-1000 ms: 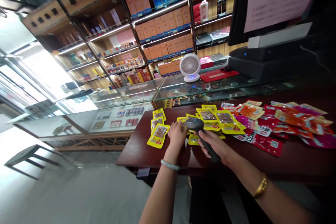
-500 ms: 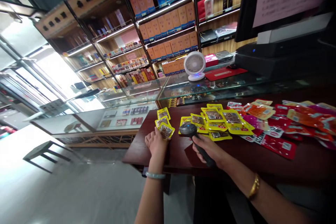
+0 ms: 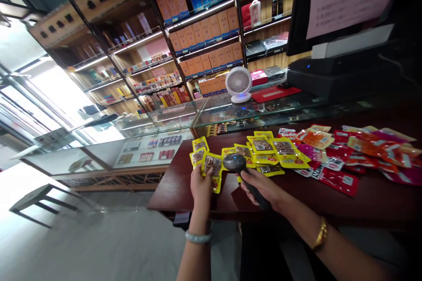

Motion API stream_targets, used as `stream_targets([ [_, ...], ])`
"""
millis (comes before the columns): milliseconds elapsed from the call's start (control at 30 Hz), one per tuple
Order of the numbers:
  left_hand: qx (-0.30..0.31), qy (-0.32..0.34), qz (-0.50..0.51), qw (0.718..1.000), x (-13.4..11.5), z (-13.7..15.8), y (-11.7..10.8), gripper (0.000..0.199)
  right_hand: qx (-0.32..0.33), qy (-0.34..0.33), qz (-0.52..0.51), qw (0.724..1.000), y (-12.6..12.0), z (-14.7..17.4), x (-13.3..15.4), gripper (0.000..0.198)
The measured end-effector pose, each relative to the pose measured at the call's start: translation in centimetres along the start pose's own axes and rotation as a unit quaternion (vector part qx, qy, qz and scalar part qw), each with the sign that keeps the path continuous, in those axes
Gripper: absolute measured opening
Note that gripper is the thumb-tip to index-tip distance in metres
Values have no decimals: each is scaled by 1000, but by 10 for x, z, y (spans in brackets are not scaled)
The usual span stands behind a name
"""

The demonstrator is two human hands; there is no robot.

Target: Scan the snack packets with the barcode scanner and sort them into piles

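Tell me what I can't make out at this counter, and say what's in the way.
All in the head view:
1. Small print on the flat yellow plastic packet in the left hand: too small, and the thumb covers part.
2. Grip of the black handheld scanner: partly hidden by the right hand.
3. Writing on the pink paper sheet: blurred.
4. Right end of the red, orange and purple packet pile: cut off by the right edge.

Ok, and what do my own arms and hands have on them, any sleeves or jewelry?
No sleeves or gloves show. Above your left hand is a smooth, rounded, pale grey-green bangle; above your right hand, a broad, shiny gold bracelet.
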State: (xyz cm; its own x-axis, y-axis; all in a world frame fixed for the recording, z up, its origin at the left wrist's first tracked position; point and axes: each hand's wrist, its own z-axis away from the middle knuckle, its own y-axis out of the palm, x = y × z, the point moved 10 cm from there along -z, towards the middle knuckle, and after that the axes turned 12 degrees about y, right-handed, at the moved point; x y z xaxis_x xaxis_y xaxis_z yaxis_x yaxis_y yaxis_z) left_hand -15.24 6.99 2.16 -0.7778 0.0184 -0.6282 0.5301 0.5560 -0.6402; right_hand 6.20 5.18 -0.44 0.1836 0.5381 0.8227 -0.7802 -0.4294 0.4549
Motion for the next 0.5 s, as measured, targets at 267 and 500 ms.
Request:
stream_targets([
  [267,9,9,164,986,-13,-2,23,29,-5,-14,-10,1000,-6,7,5,46],
  [500,0,13,209,978,-48,-15,64,18,-40,-40,-22,998,-23,8,12,44],
])
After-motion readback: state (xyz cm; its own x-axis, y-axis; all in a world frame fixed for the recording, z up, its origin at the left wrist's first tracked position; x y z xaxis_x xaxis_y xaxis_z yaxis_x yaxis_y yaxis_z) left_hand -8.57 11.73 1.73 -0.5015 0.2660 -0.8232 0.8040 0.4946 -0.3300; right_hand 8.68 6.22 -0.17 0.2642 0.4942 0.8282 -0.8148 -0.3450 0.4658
